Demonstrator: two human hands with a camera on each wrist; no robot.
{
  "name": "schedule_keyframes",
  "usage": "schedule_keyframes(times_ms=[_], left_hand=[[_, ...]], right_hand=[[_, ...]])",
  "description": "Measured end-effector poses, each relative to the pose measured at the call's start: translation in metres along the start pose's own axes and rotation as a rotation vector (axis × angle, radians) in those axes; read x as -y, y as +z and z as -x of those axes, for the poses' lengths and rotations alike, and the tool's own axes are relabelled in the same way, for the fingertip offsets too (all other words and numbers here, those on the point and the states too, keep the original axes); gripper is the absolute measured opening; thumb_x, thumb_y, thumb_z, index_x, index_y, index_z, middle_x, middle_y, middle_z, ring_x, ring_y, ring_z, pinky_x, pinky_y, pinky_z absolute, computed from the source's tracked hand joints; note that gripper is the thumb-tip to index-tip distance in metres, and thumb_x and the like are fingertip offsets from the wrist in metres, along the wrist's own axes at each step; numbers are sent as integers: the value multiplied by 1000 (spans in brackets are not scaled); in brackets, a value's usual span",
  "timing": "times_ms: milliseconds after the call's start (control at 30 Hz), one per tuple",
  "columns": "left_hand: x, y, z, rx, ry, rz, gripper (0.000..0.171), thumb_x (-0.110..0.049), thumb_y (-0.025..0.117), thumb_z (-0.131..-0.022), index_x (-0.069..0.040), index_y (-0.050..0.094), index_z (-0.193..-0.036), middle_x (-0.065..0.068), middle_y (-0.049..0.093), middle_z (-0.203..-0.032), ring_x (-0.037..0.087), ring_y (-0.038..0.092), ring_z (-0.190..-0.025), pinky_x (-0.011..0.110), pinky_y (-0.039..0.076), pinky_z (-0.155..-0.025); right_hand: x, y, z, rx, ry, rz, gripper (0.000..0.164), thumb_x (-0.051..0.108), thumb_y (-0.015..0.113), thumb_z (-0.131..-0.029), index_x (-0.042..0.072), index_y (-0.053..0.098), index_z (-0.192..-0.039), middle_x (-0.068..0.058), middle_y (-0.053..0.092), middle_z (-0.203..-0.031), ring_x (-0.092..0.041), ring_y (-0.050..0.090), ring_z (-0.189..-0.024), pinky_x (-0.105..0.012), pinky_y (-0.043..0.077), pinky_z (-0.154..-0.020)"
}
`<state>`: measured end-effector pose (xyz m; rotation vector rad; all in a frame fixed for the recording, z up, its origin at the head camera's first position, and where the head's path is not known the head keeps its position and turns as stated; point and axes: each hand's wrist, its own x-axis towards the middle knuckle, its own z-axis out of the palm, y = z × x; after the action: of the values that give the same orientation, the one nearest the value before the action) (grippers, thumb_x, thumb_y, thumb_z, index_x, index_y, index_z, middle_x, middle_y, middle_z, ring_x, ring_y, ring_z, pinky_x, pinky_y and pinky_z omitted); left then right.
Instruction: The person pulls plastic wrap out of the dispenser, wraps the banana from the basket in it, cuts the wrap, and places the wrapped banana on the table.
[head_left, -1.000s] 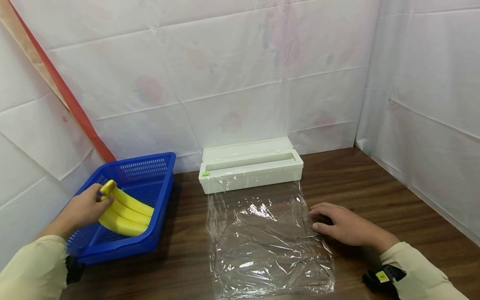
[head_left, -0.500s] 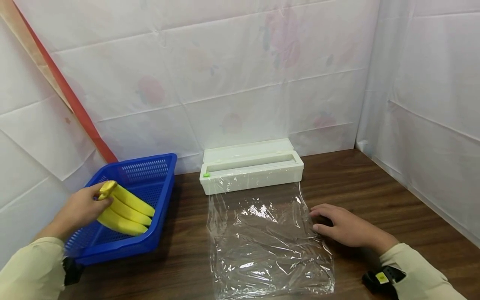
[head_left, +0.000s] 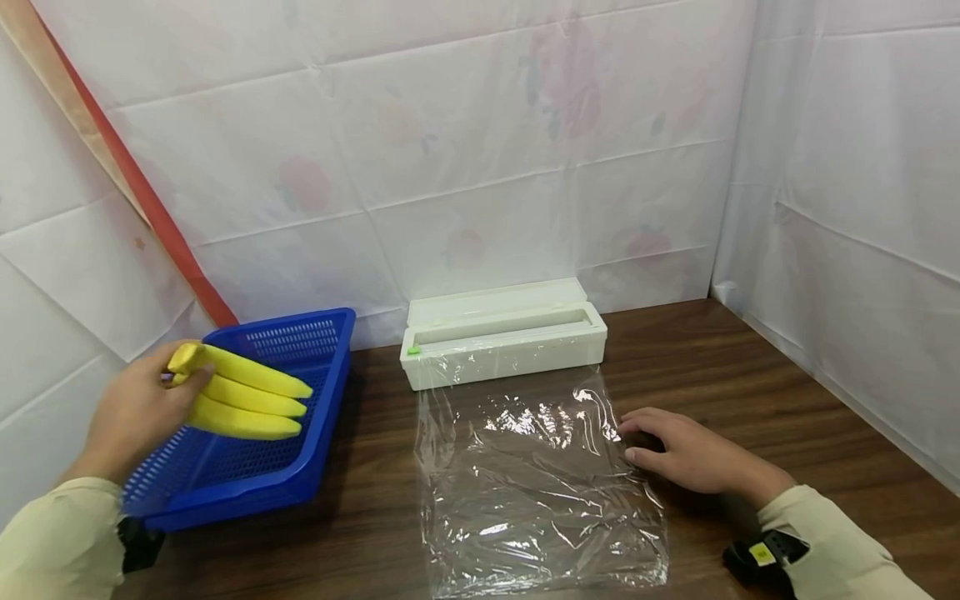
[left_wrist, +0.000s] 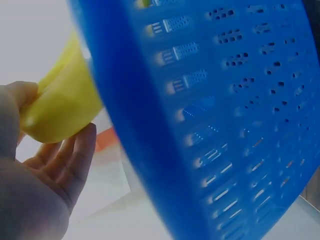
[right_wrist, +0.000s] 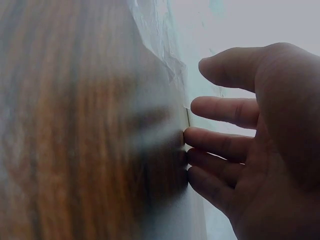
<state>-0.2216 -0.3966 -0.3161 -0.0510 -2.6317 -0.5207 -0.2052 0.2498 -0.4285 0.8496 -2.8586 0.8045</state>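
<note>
A bunch of yellow bananas point(head_left: 247, 392) is held at its stem end by my left hand point(head_left: 138, 408), over the blue plastic basket point(head_left: 300, 483). In the left wrist view, thumb and fingers grip the banana bunch point(left_wrist: 70, 100) beside the basket's slotted wall point(left_wrist: 150, 130). My right hand point(head_left: 686, 450) rests on the table with relaxed fingers, its fingertips at the right edge of a sheet of clear plastic wrap point(head_left: 517, 500). In the right wrist view, the fingertips of that hand point(right_wrist: 240, 135) touch the tabletop.
Behind the sheet stands a white wrap dispenser box point(head_left: 510, 358) with its lid raised; the wrap runs from it toward me. A small green piece point(head_left: 413, 350) sits at its left end. White patterned sheeting point(head_left: 465, 150) walls in the brown wooden table point(head_left: 675, 358).
My left hand has lifted the bananas up and slightly left, from inside the basket to above it. My right hand has stayed in place.
</note>
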Motion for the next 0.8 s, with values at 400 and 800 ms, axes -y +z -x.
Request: schedule_keyframes(times_ms=[400,800], left_hand=[[-22,-11,6,-85,-127,70,48,-33,57,-100,11,51,-117,32,58,-99,39,56,-77,31,41,-51],[-67,2,1,-84,-63,124,44,-36,54,-101,-3,63,-129,29,64,-104,33,55,-79,27,43,-52]], right_hand=[[0,0,1,-3,5,0,34,34,64,-99,10,66,-123,-8,60,-132,-32,55,-124,-54,43,-102],[2,-1,2,1,-5,0,33,34,64,-99,11,67,-122,-7,61,-130,-31,56,-123,-53,45,-100]])
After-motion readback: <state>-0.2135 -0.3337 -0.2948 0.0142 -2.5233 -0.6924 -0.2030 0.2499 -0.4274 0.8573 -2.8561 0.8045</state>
